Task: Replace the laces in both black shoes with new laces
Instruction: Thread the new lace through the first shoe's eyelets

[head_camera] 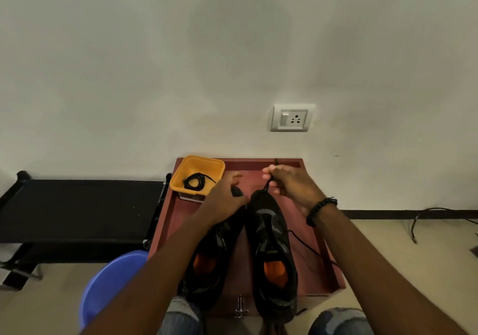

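Observation:
Two black shoes with orange insoles stand side by side on a dark red tray: the left shoe [212, 254] and the right shoe [273, 252], toes pointing away from me. My right hand [292, 184] pinches a black lace [266, 185] above the right shoe's toe. A loose part of a black lace [305, 244] trails over the tray to the right. My left hand [225, 195] is curled at the left shoe's toe and grips something small and black; what it is I cannot tell. A coiled black lace [195, 180] lies in a yellow container [207, 164].
The dark red tray [240, 231] sits on a small cabinet against a white wall with a socket [291, 118]. A black folding cot [77, 208] stands at the left, a blue plastic stool [111, 283] at lower left. A cable [424, 215] lies on the floor at right.

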Available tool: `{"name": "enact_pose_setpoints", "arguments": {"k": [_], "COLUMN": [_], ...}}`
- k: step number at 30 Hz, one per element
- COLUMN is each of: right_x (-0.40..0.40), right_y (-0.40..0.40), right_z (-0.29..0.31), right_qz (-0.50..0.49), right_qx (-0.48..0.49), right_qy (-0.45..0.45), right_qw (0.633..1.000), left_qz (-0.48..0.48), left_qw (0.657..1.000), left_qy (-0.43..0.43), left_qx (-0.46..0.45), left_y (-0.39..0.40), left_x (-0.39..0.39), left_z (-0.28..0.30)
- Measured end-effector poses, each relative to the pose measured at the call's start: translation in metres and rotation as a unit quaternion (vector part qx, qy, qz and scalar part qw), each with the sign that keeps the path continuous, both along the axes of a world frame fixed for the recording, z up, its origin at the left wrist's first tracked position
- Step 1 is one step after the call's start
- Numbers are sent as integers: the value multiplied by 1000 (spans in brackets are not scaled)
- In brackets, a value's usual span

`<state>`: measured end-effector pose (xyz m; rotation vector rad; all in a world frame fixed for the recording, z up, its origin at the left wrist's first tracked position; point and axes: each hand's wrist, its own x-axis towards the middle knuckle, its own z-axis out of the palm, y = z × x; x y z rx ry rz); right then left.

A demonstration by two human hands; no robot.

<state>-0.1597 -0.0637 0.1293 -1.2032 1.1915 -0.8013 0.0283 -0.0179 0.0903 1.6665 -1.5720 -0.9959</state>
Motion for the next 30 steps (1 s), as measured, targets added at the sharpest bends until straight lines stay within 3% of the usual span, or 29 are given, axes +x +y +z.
{"name": "enact_pose_setpoints", "arguments": {"k": [2, 4, 6, 10, 15, 18, 21, 24, 28, 30], "right_x": [6, 5, -6, -35, -57, -69, -72, -58, -32, -27], "right_y": [8, 8, 4, -5, -8, -8, -7, -2, 9, 10], "right_z": [0, 4, 9, 7, -10, -19, -29, -38, -39, -41], "right_qz": [31, 5, -51, -171, -251, -272, -257, -171, -54, -63], "right_qx": [-18, -18, 10, 56, 103, 101, 78, 50, -2, -23], "right_qy": [53, 60, 12, -108, -195, -204, -132, -10, 75, 98], "right_qw": [998, 998, 999, 978, 943, 935, 954, 984, 996, 993], "left_qz": [-22, -33, -43, -25, 83, 121, 103, 27, -102, -111], "left_qw": [991, 988, 994, 992, 982, 977, 972, 968, 993, 992], "left_qy": [126, 145, 92, -96, -156, -175, -211, -248, -42, -14], "left_qx": [32, 43, 25, -76, -68, -29, 3, -36, 43, 50], "left_y": [-9, -16, -17, -19, -17, -13, -7, -3, -5, -9], "left_x": [-31, -46, -47, -22, 15, 38, 42, 10, -53, -65], "left_z": [16, 27, 34, 30, 15, 1, -5, 1, 5, 5]}}
